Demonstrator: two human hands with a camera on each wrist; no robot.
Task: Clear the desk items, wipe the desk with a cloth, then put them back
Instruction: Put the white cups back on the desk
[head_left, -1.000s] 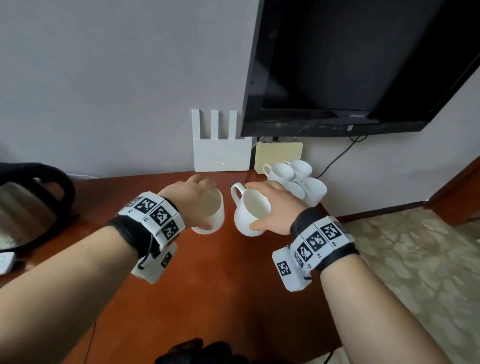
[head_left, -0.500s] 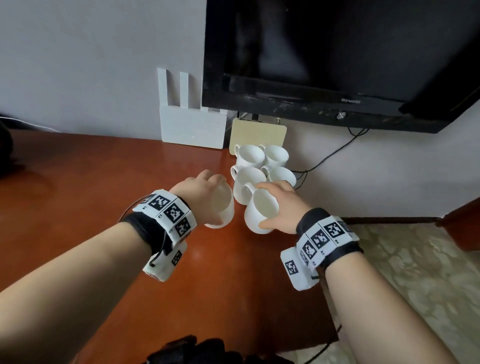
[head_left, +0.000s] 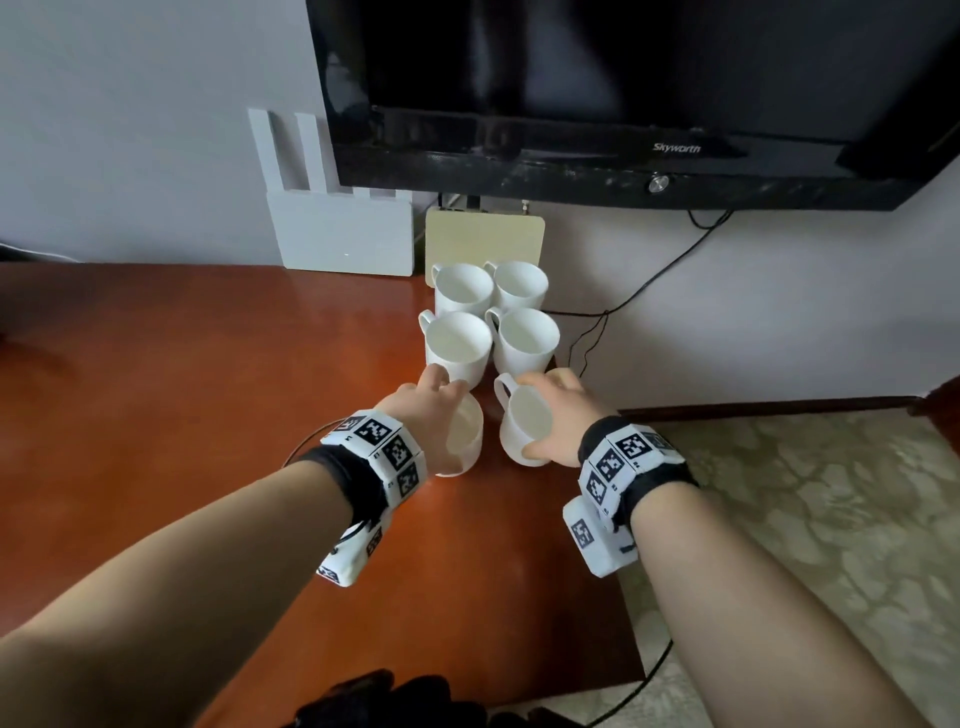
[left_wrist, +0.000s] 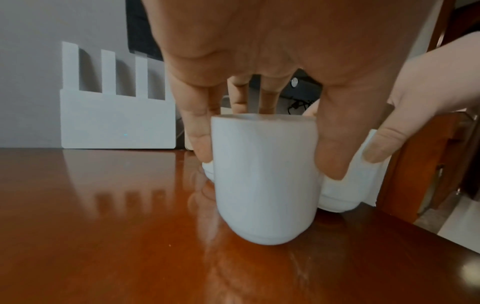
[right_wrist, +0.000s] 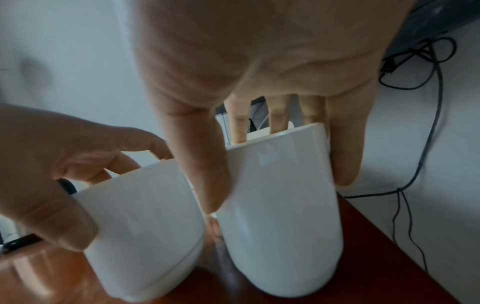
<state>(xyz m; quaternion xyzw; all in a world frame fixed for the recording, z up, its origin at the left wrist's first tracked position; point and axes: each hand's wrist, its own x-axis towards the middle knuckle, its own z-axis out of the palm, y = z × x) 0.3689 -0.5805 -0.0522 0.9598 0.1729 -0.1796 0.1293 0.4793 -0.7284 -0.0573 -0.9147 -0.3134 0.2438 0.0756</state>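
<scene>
My left hand (head_left: 431, 402) grips a white mug (head_left: 464, 436) from above by its rim, fingers curled round its sides. In the left wrist view that mug (left_wrist: 265, 176) stands upright with its base at the red-brown desk (left_wrist: 103, 236). My right hand (head_left: 558, 410) holds a second white mug (head_left: 522, 426) the same way, handle to the left. In the right wrist view this mug (right_wrist: 283, 211) hangs slightly tilted just over the desk's right edge. Several more white mugs (head_left: 457, 343) stand in a block right behind both held mugs.
A white router (head_left: 340, 228) and a cream box (head_left: 483, 239) lean on the wall at the back. A black television (head_left: 623, 93) hangs above. Cables (head_left: 587, 338) trail down the wall past the desk's right edge. A patterned floor (head_left: 805, 519) lies to the right.
Both hands have carried their mugs forward and to the right, down close behind the block of mugs. The kettle at the left has gone out of view.
</scene>
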